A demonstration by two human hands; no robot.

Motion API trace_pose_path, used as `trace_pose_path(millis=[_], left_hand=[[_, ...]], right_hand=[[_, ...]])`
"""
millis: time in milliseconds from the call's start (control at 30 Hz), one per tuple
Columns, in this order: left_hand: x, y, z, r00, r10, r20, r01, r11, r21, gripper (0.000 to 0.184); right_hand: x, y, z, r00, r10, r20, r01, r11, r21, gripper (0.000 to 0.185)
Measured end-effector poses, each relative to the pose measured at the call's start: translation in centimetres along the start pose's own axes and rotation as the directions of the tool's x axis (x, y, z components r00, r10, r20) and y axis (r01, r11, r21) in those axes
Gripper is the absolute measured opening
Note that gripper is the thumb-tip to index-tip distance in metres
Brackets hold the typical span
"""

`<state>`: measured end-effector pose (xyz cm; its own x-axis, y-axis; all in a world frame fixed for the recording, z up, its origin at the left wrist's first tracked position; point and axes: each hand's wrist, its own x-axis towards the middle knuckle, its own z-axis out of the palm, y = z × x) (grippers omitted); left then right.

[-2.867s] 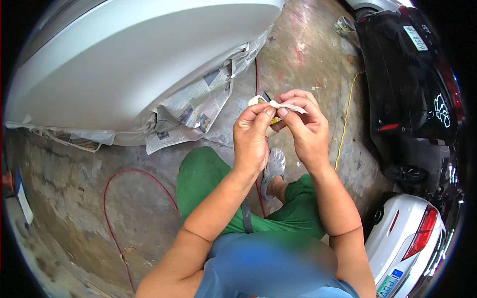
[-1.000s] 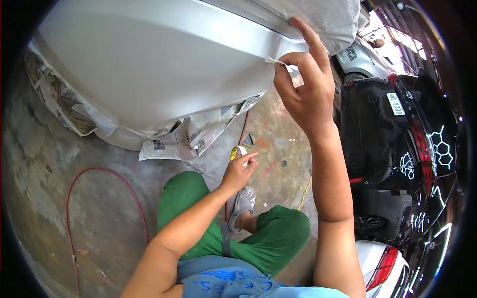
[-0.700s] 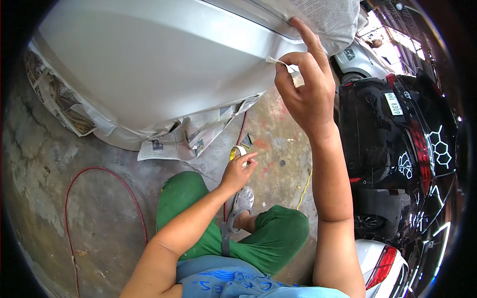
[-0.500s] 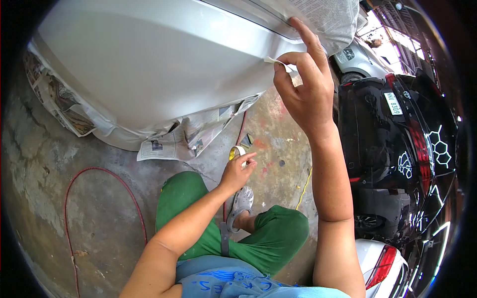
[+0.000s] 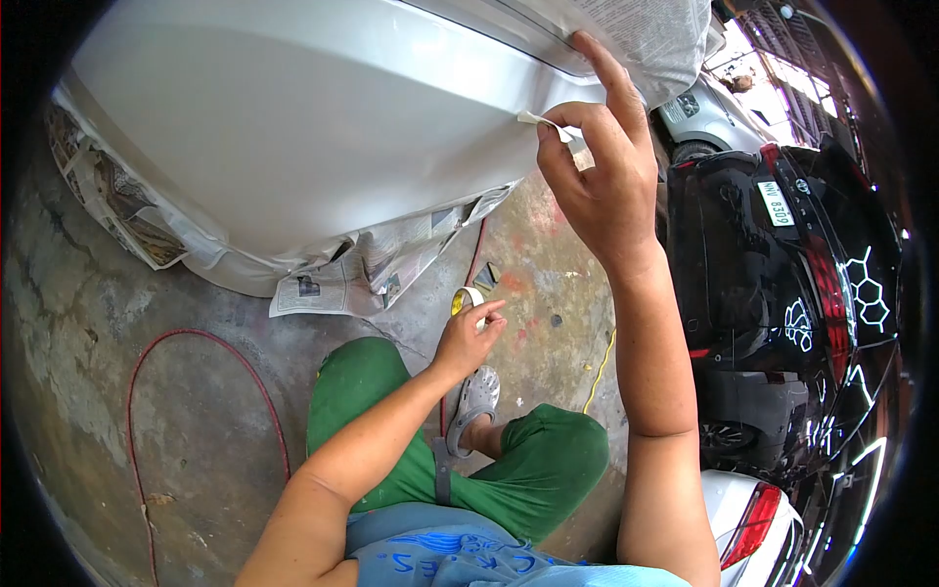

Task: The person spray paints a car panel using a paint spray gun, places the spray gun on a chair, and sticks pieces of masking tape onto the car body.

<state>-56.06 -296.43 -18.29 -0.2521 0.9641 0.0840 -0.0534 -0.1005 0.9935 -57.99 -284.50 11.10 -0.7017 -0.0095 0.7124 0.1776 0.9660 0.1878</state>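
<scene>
A small off-white strip [image 5: 529,118] is pinched between the thumb and index finger of my right hand [image 5: 608,171], which is raised at the silver car panel [image 5: 323,117]. Its other fingers extend upward, one fingertip by the panel's upper edge near the newspaper covering. Lower down, over my legs, my left hand [image 5: 469,342] has a pale tape roll [image 5: 460,301] with a yellow inner side at its fingers. The fingers partly hide the roll, and the index finger points to the right.
Newspaper masking [image 5: 323,291] hangs along the panel's lower edge. A red hose [image 5: 210,334] curves over the concrete floor, and a yellow cord [image 5: 601,367] lies right of my knee. A black car [image 5: 734,254], a white car [image 5: 724,494] and another silver car [image 5: 696,117] stand at right.
My hands were together on the strip and are now apart. The right hand has moved up to the panel with a strip, the left down with the roll. Over the last second both have barely moved.
</scene>
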Motion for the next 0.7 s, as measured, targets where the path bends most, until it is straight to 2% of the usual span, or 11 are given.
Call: trace_pose_path(millis=[333, 533, 700], left_hand=[[0.0, 0.0, -0.02, 1.0, -0.008, 0.008, 0.008, 1.0, -0.001, 0.033], [0.06, -0.48, 0.05, 1.0, 0.005, 0.007, -0.005, 1.0, 0.015, 0.035], [0.09, -0.51, 0.15, 1.0, 0.001, 0.01, 0.0, 1.0, -0.019, 0.035]], right_hand=[[0.23, -0.23, -0.45, 0.999, 0.009, 0.031, -0.009, 1.0, -0.003, 0.014], [0.34, 0.03, -0.76, 0.999, -0.024, 0.032, 0.022, 0.998, 0.055, 0.011], [0.24, -0.17, -0.4, 1.0, -0.016, 0.018, 0.016, 1.0, 0.011, 0.012]])
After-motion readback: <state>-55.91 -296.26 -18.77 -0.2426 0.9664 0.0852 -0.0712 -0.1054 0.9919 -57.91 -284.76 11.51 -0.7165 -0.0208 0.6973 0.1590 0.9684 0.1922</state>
